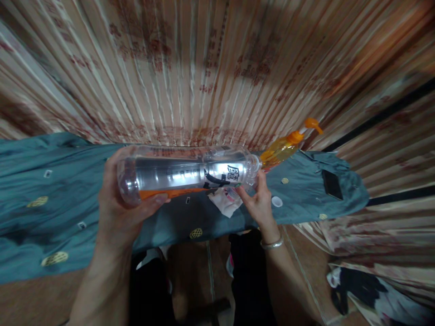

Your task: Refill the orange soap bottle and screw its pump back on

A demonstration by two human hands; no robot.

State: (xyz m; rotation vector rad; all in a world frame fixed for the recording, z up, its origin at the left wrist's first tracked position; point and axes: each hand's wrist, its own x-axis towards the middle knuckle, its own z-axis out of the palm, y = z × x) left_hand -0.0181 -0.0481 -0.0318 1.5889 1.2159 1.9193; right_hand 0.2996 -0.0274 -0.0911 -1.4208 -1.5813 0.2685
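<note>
We hold a clear plastic bottle (186, 174) on its side above the front edge of the table (68, 199), which is draped in a teal cloth with small round yellow motifs. Our left hand (118, 213) cups the bottle's base, the fingers (158, 199) wrapped underneath and closed firmly on it, so the weight rests in the palm. Our right hand (258, 201) sits at the neck end, its fingers closed lightly against the bottle just below the mouth; it seems to steady and turn that end rather than carry it. Held level like this, the bottle appears empty, and its mouth looks uncapped: a small white cap (277, 201) lies on the cloth just beside the right hand. We judge the sideways hold suits handling the label, a silver sleeve with black lettering and an orange strip along its underside.

Directly under the bottle lies a crumpled white cloth or tissue (224, 201). Behind the bottle's mouth stands an orange pump bottle (285, 147), near enough to be knocked if the neck swings back. A dark phone (332, 184) lies well apart near the table's right corner. A striped curtain (210, 68) hangs close behind.
</note>
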